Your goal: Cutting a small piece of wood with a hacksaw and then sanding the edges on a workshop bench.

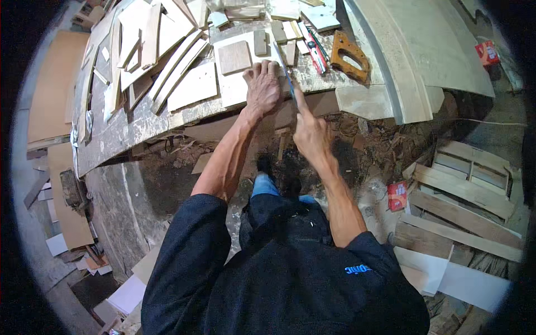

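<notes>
My left hand presses down on a pale flat board at the near edge of the workbench, its fingers bent. Just beyond its fingertips lie a square brown wood piece and a small grey-brown block. In my right hand is a long thin blade-like tool with a bluish edge, pointing away along the board's right side. My right index finger stretches along it; its handle is hidden in my grip, so I cannot tell its exact kind.
A wooden-handled saw and a red level-like tool lie right of the board. Curved wood strips crowd the left of the bench. Planks and a red packet sit low on the right; debris covers the floor.
</notes>
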`<state>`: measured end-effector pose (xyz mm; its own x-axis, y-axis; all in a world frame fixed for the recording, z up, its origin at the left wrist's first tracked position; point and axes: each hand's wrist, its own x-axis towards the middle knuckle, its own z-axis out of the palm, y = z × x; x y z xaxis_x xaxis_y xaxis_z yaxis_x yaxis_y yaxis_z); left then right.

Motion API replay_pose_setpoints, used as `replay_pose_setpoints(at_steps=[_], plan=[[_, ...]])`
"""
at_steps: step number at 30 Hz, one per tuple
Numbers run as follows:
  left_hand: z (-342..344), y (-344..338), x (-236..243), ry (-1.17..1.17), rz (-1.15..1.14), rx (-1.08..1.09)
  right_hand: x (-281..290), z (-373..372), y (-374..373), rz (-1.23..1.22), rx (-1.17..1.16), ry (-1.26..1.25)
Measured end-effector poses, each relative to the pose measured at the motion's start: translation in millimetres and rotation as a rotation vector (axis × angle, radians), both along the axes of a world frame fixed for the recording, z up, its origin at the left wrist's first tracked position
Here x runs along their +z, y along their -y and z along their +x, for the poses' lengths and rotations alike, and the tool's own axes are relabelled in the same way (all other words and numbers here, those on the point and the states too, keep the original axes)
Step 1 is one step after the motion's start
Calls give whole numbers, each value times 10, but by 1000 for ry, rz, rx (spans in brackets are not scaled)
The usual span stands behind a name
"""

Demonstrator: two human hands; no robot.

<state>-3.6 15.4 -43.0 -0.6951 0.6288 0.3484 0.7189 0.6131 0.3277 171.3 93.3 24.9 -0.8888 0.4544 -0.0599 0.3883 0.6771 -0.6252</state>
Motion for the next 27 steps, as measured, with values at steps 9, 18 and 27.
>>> replay_pose_setpoints(at_steps=[9, 18, 27], plan=[[-7, -49, 45, -5, -8, -46, -105, -17, -74, 81, -13, 51], [24, -79, 86, 21, 3, -26, 60, 32, -59, 33, -6, 17], [1, -29, 60, -21, 28, -58, 66, -49, -53, 76, 20, 39]])
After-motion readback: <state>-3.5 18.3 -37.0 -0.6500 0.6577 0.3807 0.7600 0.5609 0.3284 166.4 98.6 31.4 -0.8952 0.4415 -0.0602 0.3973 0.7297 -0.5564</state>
